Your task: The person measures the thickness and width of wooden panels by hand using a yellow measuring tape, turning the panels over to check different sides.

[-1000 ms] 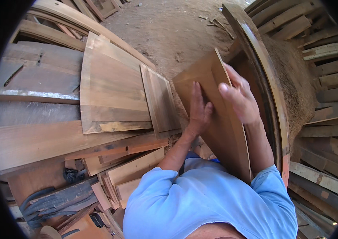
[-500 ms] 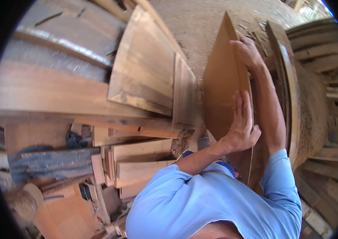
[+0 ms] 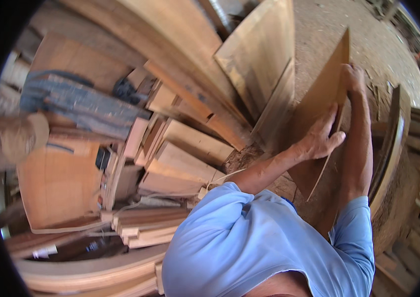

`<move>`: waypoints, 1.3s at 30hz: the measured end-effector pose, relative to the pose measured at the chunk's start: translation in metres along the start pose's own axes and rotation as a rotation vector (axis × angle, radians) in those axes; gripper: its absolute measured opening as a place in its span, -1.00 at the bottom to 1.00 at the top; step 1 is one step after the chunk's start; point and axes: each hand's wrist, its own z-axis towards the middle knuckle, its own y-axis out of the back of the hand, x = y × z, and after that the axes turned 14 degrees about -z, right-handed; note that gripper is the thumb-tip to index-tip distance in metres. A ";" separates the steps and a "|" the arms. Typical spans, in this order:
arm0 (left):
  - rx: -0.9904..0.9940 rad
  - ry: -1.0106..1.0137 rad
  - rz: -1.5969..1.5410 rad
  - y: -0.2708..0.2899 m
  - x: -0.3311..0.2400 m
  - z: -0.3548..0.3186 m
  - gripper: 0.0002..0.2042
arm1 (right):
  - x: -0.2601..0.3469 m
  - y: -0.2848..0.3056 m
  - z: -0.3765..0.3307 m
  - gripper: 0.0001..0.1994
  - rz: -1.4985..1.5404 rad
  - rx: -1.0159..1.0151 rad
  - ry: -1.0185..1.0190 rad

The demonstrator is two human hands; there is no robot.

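Here's the held panel [image 3: 321, 91], golden tan! | shirt [image 3: 269, 237], plain light blue | leaning panel [image 3: 259, 52], pale with brown streaks | long board [image 3: 91, 109], scuffed blue-grey | flat sheet [image 3: 58, 183], warm orange-brown | ground [image 3: 314, 22], dusty brown

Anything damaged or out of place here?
Mildly: the dark plank at left looks worn, its surface patchy beside the cleaner pale boards. Loose scraps litter the floor past the right hand. The panel at the hands shows no clear damage.
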 end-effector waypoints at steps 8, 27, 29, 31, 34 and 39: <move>-0.469 0.331 -0.101 0.063 0.101 -0.168 -0.20 | -0.012 -0.005 0.029 -0.59 0.168 0.023 -0.011; -0.956 1.064 1.215 0.452 0.066 -0.368 -0.25 | -0.059 0.004 0.026 -0.85 0.242 -0.017 0.160; -0.870 1.081 1.245 0.447 0.041 -0.345 -0.32 | -0.023 0.029 -0.001 -0.89 0.289 -0.014 -0.010; -0.766 1.095 1.264 0.450 0.028 -0.350 -0.41 | 0.020 0.046 -0.024 -0.87 0.350 -0.020 -0.061; -0.871 1.030 1.307 0.484 0.045 -0.391 -0.56 | 0.054 0.041 -0.034 -0.84 0.364 0.004 -0.060; -1.046 0.818 1.208 0.433 -0.031 -0.349 -0.59 | 0.022 0.035 -0.020 -0.75 0.412 -0.007 -0.071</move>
